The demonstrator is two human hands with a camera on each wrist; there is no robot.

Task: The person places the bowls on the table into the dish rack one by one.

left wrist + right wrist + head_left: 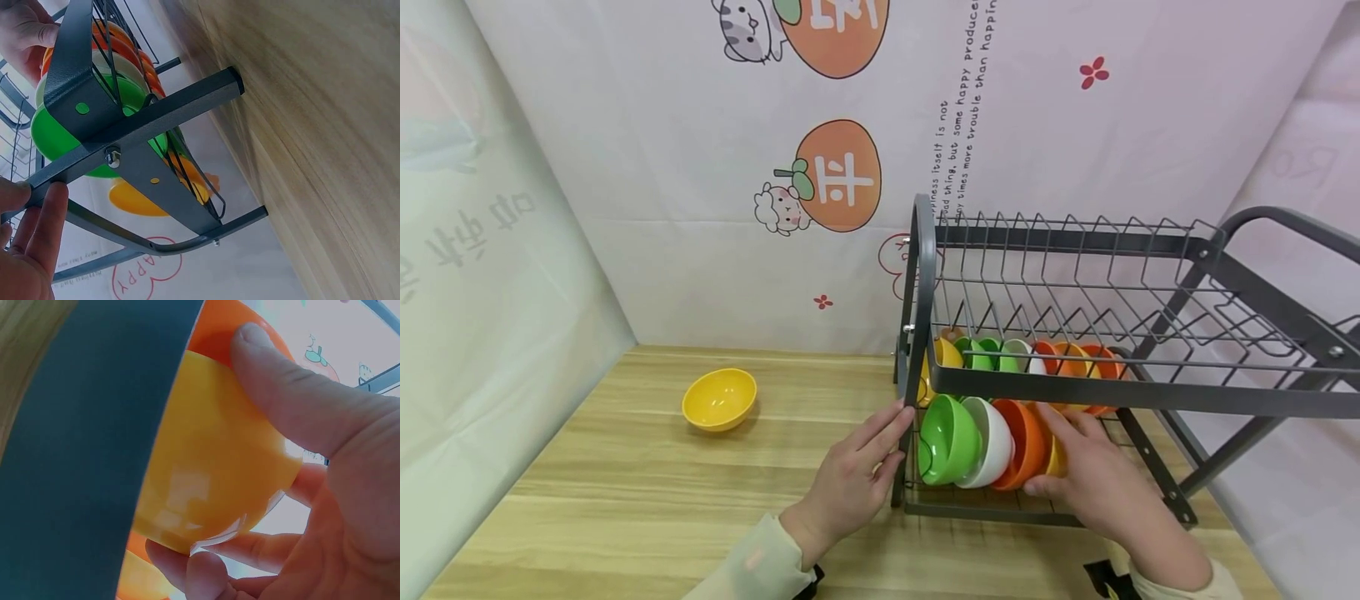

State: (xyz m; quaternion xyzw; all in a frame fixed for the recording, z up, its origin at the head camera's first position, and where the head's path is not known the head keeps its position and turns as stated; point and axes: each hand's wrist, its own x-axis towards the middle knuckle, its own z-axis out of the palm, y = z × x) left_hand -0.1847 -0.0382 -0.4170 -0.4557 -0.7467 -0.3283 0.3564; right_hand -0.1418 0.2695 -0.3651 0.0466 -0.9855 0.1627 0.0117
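On the lower tier of a dark two-tier dish rack [1105, 382], my right hand [1105, 479] grips a yellow bowl [212, 450], thumb on one side and fingers on the other. That bowl is tilted on edge at the right end of the front row. To its left stand an orange bowl [1025, 446], a white bowl [996, 442] and a green bowl [961, 437], nested close together. My left hand [850, 475] holds the rack's left front post [131, 134] between thumb and fingers.
Behind the front row, a second row of bowls [977, 357] in yellow, green, white and orange stands under the wire upper tier [1037, 287]. Another yellow bowl [720, 400] sits upright on the wooden table [625, 500] at left. Printed cloth [700, 275] hangs behind.
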